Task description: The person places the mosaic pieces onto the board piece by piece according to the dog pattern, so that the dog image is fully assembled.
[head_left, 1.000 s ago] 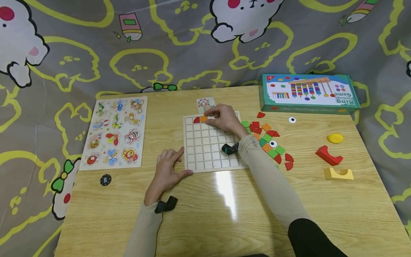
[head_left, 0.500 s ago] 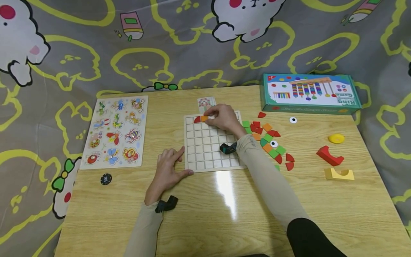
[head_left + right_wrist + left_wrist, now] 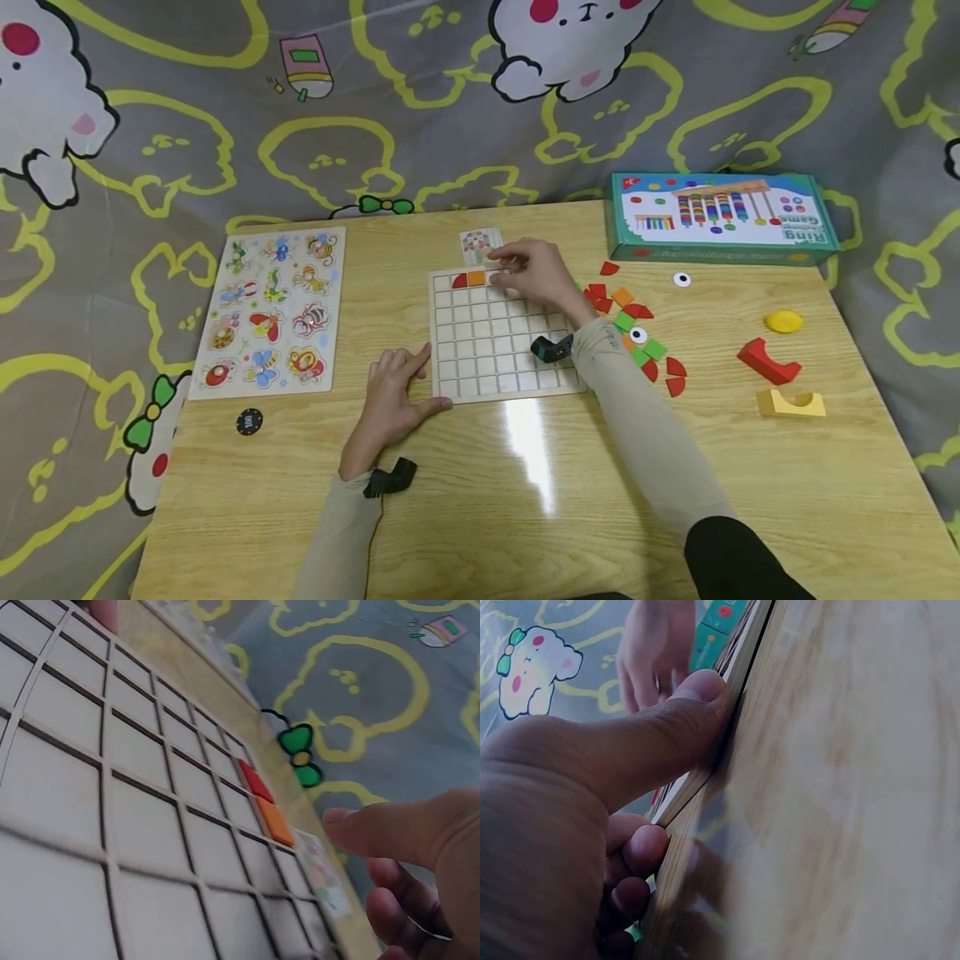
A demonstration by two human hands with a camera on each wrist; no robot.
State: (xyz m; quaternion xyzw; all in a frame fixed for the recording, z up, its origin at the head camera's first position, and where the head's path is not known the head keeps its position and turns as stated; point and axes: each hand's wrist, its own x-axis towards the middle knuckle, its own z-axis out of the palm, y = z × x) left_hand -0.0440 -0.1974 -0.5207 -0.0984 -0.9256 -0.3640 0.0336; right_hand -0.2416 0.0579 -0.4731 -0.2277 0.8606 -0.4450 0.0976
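Note:
A light wooden grid board (image 3: 474,333) lies mid-table, with a red quarter-circle piece (image 3: 460,282) and an orange square piece (image 3: 476,278) side by side in its far row. My left hand (image 3: 392,400) steadies the near left corner, thumb along the front edge and index finger at the left edge. In the left wrist view the thumb (image 3: 645,742) lies against the board's edge. My right hand (image 3: 536,271) hovers over the far row just right of the orange square, fingers relaxed. The right wrist view shows nothing between its thumb and fingers.
A small pattern card (image 3: 478,243) lies beyond the board. Loose red, green and orange pieces (image 3: 624,322) spread to the right, partly behind the right forearm. An insect puzzle board (image 3: 266,312), a black chip (image 3: 249,421), a green game box (image 3: 723,218) and wooden blocks (image 3: 768,362) surround it.
My right hand has let go of the orange square and moved slightly right, so the whole square shows in the far row. The left hand has stayed at the corner.

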